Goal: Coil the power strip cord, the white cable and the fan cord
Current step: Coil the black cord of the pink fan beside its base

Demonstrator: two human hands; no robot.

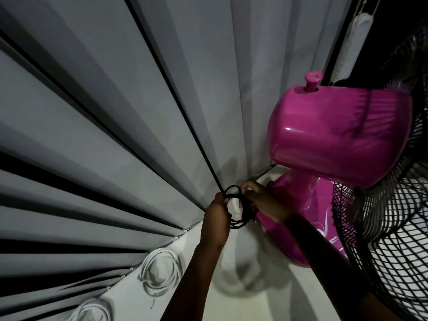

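A black fan cord [239, 222] is wound into a small coil of several loops, held just above the floor beside the pink fan base [308, 228]. My left hand [216, 218] grips the coil's left side. My right hand [261, 200] pinches its upper right part, close to the fan base. A coiled white cable [159, 272] lies on the floor at the foot of the curtain. A second white coil [92, 311], partly cut off by the bottom edge, lies further left; whether it is the power strip cord I cannot tell.
A pink fan [338, 135] with a black wire grille [398, 228] fills the right side. Grey pleated curtains [115, 112] hang along the left and back. The pale floor [243, 302] runs between curtain and fan.
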